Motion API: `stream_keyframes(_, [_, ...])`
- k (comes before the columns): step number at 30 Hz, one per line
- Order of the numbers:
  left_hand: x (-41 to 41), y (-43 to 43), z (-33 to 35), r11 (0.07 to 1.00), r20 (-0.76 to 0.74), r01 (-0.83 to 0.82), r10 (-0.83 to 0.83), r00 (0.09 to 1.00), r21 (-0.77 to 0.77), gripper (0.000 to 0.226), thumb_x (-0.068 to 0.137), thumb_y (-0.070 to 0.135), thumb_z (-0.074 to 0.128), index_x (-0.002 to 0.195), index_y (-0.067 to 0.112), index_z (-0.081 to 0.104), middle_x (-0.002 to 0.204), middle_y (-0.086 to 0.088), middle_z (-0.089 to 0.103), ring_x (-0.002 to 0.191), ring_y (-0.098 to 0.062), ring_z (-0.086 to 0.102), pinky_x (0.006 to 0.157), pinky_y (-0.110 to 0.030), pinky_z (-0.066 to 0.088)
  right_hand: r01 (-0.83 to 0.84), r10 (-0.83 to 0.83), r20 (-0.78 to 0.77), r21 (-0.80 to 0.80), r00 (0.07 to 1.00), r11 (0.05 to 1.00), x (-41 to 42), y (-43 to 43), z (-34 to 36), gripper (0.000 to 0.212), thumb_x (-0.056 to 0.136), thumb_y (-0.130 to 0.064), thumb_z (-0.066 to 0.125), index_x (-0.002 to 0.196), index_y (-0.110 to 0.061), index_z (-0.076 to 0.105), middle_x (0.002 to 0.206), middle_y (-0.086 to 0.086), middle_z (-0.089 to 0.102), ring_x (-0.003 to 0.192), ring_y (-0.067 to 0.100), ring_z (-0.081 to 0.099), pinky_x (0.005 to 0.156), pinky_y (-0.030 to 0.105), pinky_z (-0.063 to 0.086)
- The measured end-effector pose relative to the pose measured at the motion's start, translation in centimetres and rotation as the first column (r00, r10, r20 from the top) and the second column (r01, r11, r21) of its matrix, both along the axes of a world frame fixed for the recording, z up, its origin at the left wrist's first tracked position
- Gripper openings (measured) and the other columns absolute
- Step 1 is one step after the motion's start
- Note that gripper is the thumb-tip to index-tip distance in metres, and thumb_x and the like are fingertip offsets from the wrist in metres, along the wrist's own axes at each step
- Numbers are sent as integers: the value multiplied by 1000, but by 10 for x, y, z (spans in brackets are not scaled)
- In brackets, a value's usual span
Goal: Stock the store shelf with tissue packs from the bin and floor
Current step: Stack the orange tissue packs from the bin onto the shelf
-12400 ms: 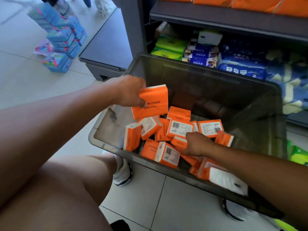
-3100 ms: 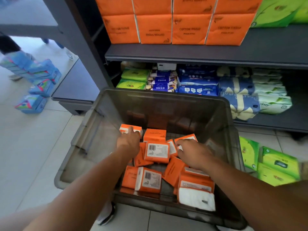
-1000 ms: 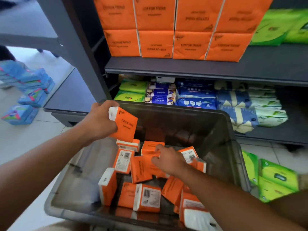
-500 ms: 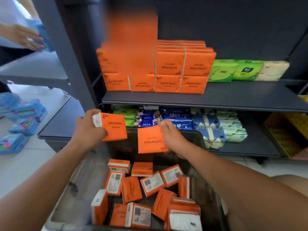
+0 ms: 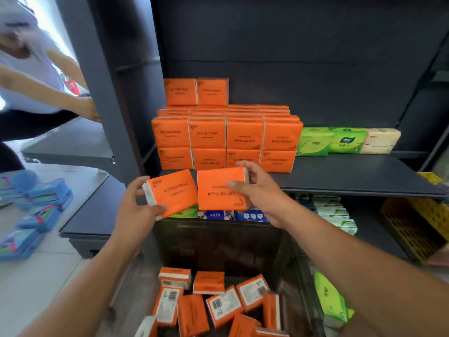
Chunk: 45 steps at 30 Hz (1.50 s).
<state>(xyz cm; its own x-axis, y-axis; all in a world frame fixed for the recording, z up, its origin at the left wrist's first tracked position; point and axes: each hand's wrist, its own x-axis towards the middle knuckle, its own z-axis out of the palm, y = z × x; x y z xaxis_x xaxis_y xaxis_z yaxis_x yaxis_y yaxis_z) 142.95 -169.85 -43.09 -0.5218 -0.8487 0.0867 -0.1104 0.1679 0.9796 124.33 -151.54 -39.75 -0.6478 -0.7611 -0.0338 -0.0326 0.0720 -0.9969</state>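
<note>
My left hand (image 5: 134,210) grips an orange tissue pack (image 5: 173,190) by its left end. My right hand (image 5: 261,190) grips a second orange pack (image 5: 216,188), its print upside down. Both packs are held side by side in front of the dark shelf (image 5: 340,176), just below the stacked orange packs (image 5: 226,137). Two more orange packs (image 5: 195,91) stand on top of that stack at the left. Below my arms the grey bin (image 5: 289,276) holds several loose orange packs (image 5: 209,302).
Green and beige packs (image 5: 345,141) line the shelf to the right of the orange stack. Blue packs (image 5: 34,210) lie stacked on the floor at left, where another person (image 5: 36,93) leans over a neighbouring shelf. Green packs (image 5: 330,300) lie on the floor right of the bin.
Both hands have risen from the bin toward the shelf, each with an orange pack. The view has tilted up, showing more of the shelf and less of the bin.
</note>
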Motion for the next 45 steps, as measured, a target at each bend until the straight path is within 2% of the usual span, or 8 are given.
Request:
stream_keyframes(7, [0, 4, 13, 998, -72, 35, -31, 997, 49, 62, 82, -5, 69, 128, 30, 49, 119, 2, 57, 102, -16, 60, 68, -30, 52, 31, -22, 62, -147, 998, 989, -19, -6, 0, 46, 94, -16, 65, 128, -43, 48, 120, -10, 67, 110, 12, 65, 97, 42, 54])
stream_keyframes(15, [-13, 8, 37, 994, -157, -86, 75, 985, -63, 51, 85, 0, 69, 124, 26, 50, 109, 8, 56, 74, 14, 63, 54, -15, 52, 64, -32, 127, -252, 991, 966, -42, -10, 15, 52, 94, -18, 65, 138, -39, 46, 124, -7, 67, 112, 15, 66, 101, 46, 51])
stream_keyframes(21, [-40, 3, 59, 988, -245, -138, 115, 963, -76, 51, 84, -4, 68, 121, 25, 50, 105, 7, 57, 72, 10, 65, 59, -19, 54, 58, -25, 122, -281, 992, 958, -63, -12, 18, 46, 89, -26, 69, 122, -51, 51, 131, -8, 64, 117, 14, 63, 106, 47, 47])
stream_keyframes(26, [-70, -11, 80, 983, -272, -135, 97, 957, -125, 49, 83, -8, 67, 117, 23, 53, 105, 1, 61, 74, 1, 68, 63, -28, 57, 68, -22, 138, -333, 990, 940, -80, -16, 27, 54, 89, -25, 70, 137, -33, 49, 130, -8, 65, 115, 13, 65, 106, 46, 48])
stream_keyframes(30, [-102, -23, 106, 978, -309, -134, 80, 948, -157, 41, 83, -7, 67, 106, 24, 52, 104, -7, 62, 74, -7, 69, 64, -33, 59, 56, -11, 132, -344, 991, 937, -93, -14, 32, 70, 74, -41, 78, 138, -35, 50, 135, -6, 62, 120, 13, 63, 108, 46, 45])
stream_keyframes(35, [-158, -27, 145, 941, -301, -96, -6, 954, -323, 33, 83, -5, 67, 103, 15, 50, 92, 2, 54, 70, -9, 65, 65, -34, 59, 65, -12, 142, -377, 990, 924, -111, -12, 32, 69, 76, -38, 76, 139, -33, 50, 133, -5, 64, 120, 13, 63, 109, 45, 44])
stream_keyframes(41, [-246, -52, 181, 936, -115, 119, -166, 979, -333, 36, 80, -6, 70, 84, 22, 48, 96, -5, 55, 86, -27, 66, 69, -38, 61, 117, -32, 200, -431, 979, 895, -135, -13, 34, 64, 78, -33, 74, 138, -32, 50, 128, -8, 67, 118, 12, 64, 109, 44, 44])
stream_keyframes(45, [-306, -66, 185, 871, 50, 256, -259, 964, -419, 40, 85, -9, 60, 111, 20, 52, 91, 3, 54, 85, -16, 60, 67, -30, 58, 134, -33, 223, -454, 974, 881, -149, -15, 40, 59, 80, -27, 70, 135, -35, 50, 125, -9, 69, 113, 11, 66, 106, 43, 47])
